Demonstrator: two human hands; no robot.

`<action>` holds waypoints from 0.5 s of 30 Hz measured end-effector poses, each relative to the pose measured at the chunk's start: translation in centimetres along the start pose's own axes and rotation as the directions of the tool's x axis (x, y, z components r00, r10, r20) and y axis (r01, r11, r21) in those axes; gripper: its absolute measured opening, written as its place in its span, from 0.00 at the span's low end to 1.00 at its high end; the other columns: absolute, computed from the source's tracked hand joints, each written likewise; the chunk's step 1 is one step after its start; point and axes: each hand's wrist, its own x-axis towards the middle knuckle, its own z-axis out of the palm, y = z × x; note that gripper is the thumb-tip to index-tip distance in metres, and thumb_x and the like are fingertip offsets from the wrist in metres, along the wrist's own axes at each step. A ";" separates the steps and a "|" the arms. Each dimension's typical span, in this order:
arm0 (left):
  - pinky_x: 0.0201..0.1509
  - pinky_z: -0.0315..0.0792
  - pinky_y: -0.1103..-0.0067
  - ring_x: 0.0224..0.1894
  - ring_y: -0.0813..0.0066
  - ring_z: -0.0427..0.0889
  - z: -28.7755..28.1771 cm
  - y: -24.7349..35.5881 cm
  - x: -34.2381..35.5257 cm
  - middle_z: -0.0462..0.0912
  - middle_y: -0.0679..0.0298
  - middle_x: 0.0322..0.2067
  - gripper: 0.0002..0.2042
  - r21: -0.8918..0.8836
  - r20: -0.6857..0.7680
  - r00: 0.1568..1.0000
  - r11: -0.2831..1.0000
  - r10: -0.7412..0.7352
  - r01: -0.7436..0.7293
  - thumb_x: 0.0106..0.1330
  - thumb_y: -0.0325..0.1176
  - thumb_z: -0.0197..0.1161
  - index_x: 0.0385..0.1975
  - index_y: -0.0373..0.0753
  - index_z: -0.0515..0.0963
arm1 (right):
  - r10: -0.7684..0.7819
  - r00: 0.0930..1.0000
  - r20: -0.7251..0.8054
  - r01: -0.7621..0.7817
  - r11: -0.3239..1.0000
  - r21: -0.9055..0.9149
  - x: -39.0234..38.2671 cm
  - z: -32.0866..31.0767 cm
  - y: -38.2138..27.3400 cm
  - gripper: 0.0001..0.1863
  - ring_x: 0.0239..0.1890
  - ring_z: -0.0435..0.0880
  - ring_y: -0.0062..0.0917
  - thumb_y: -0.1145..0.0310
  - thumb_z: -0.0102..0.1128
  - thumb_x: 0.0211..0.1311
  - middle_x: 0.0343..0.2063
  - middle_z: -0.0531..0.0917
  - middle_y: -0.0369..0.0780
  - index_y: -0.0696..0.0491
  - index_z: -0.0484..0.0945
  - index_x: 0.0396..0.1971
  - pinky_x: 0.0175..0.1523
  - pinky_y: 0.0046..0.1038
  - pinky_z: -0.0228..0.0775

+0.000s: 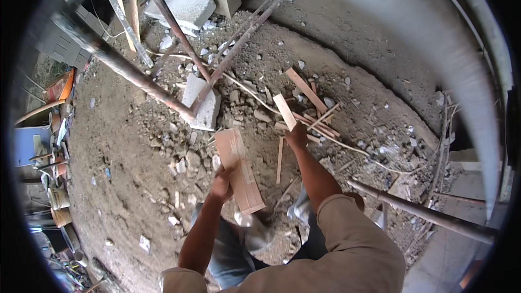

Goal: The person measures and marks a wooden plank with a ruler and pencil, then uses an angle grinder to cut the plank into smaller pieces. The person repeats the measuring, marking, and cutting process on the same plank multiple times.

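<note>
My left hand [221,183] is closed on the left edge of a wide, flat wooden board [239,171], which is tilted in front of my knees. My right hand [296,135] grips the lower end of a short, pale wooden strip [284,111] pointing up and away from me. The two pieces are apart. Just beyond my right hand lies a loose heap of wooden strips [323,125], with a longer reddish plank [306,89] at its far side. A thin stick [280,160] lies between the board and my right forearm.
Rusty metal poles [125,76] meet on a concrete block [202,103] ahead to the left. A pale cable [353,148] crosses the rubble-strewn dirt. Another pole [423,211] runs along my right. Buckets and tools [58,198] line the far left. A blurred grey curved shape [434,38] covers the upper right.
</note>
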 end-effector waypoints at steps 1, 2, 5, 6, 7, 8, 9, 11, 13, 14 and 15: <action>0.62 0.77 0.64 0.57 0.63 0.81 -2.6 -1.0 2.1 0.79 0.60 0.57 0.22 0.016 -0.009 1.000 1.000 0.025 -0.025 0.74 0.29 0.54 0.66 0.38 0.67 | -0.029 0.999 0.018 0.030 0.999 -0.037 1.8 2.1 -0.1 0.39 0.59 0.78 0.46 0.56 0.71 0.64 0.56 0.75 0.51 0.59 0.64 0.69 0.60 0.46 0.76; 0.61 0.77 0.64 0.57 0.63 0.81 -3.7 -1.9 3.3 0.79 0.60 0.57 0.21 0.006 -0.006 0.999 0.999 0.041 -0.041 0.74 0.30 0.55 0.66 0.39 0.67 | -0.038 0.999 0.023 0.040 0.996 -0.075 3.0 3.3 0.8 0.39 0.61 0.76 0.47 0.57 0.70 0.65 0.59 0.73 0.52 0.59 0.63 0.70 0.62 0.46 0.75; 0.61 0.77 0.64 0.56 0.63 0.81 -5.9 -4.9 6.3 0.79 0.60 0.56 0.21 -0.026 -0.016 0.995 0.994 0.103 -0.103 0.74 0.31 0.55 0.65 0.39 0.68 | -0.129 0.980 -0.151 0.091 0.967 -0.236 4.1 8.9 3.2 0.36 0.61 0.74 0.51 0.65 0.67 0.66 0.56 0.74 0.53 0.63 0.62 0.69 0.64 0.50 0.72; 0.61 0.77 0.64 0.56 0.64 0.81 -6.2 -6.2 7.5 0.79 0.61 0.56 0.20 -0.042 -0.026 0.989 0.989 0.143 -0.144 0.74 0.31 0.55 0.65 0.39 0.68 | -0.210 0.930 -0.301 0.163 0.971 -0.174 4.7 10.1 4.0 0.30 0.59 0.75 0.50 0.68 0.64 0.69 0.54 0.75 0.53 0.62 0.64 0.66 0.61 0.52 0.72; 0.61 0.77 0.65 0.56 0.64 0.81 -6.2 -7.3 8.1 0.79 0.61 0.56 0.20 -0.061 -0.044 0.984 0.982 0.175 -0.178 0.74 0.30 0.55 0.65 0.39 0.68 | -0.184 0.944 -0.274 0.149 0.979 -0.143 4.7 10.5 4.7 0.28 0.58 0.75 0.49 0.69 0.63 0.69 0.52 0.75 0.53 0.62 0.66 0.65 0.60 0.52 0.72; 0.62 0.76 0.66 0.56 0.66 0.80 -5.1 -6.8 7.7 0.79 0.62 0.55 0.20 -0.037 -0.034 0.991 0.991 0.126 -0.127 0.74 0.31 0.56 0.64 0.39 0.68 | -0.169 0.957 -0.236 0.146 0.983 -0.114 4.7 10.5 4.6 0.26 0.56 0.76 0.49 0.70 0.63 0.69 0.51 0.75 0.53 0.63 0.67 0.63 0.59 0.52 0.72; 0.61 0.76 0.67 0.56 0.66 0.81 -4.2 -6.3 7.4 0.80 0.61 0.55 0.19 -0.050 -0.037 0.991 0.990 0.129 -0.131 0.74 0.30 0.55 0.64 0.37 0.68 | -0.156 0.968 -0.197 0.141 0.986 -0.086 4.8 10.4 4.4 0.24 0.55 0.76 0.49 0.70 0.62 0.70 0.50 0.76 0.53 0.63 0.68 0.61 0.58 0.52 0.72; 0.60 0.77 0.68 0.55 0.66 0.82 -2.2 -5.5 6.7 0.81 0.59 0.54 0.18 -0.082 -0.033 0.990 0.987 0.137 -0.139 0.74 0.29 0.54 0.62 0.34 0.70 | -0.231 0.938 -0.258 0.218 0.973 -0.080 6.1 8.9 4.2 0.19 0.50 0.79 0.49 0.74 0.60 0.66 0.46 0.77 0.53 0.62 0.73 0.56 0.54 0.52 0.73; 0.60 0.77 0.67 0.55 0.65 0.82 -1.0 -5.1 5.9 0.81 0.59 0.54 0.18 -0.128 -0.077 0.989 0.982 0.130 -0.139 0.74 0.29 0.54 0.62 0.35 0.69 | -0.379 0.846 -0.377 0.351 0.926 -0.142 8.4 6.3 2.8 0.19 0.49 0.80 0.49 0.75 0.59 0.64 0.45 0.77 0.53 0.61 0.74 0.55 0.53 0.51 0.74; 0.60 0.77 0.67 0.55 0.65 0.82 -0.8 -5.1 5.4 0.81 0.59 0.54 0.18 -0.144 -0.106 0.985 0.978 0.133 -0.148 0.74 0.29 0.54 0.63 0.35 0.69 | -0.360 0.812 -0.459 0.319 0.933 -0.167 10.0 4.5 1.7 0.21 0.47 0.80 0.49 0.74 0.60 0.63 0.48 0.76 0.53 0.61 0.73 0.57 0.51 0.48 0.76; 0.60 0.77 0.66 0.55 0.65 0.82 -0.9 -5.2 5.0 0.81 0.59 0.54 0.18 -0.158 -0.137 0.982 0.975 0.133 -0.154 0.74 0.29 0.54 0.63 0.36 0.69 | -0.337 0.773 -0.537 0.281 0.941 -0.186 11.9 2.3 1.0 0.24 0.45 0.81 0.48 0.74 0.61 0.63 0.50 0.75 0.52 0.61 0.71 0.58 0.49 0.45 0.77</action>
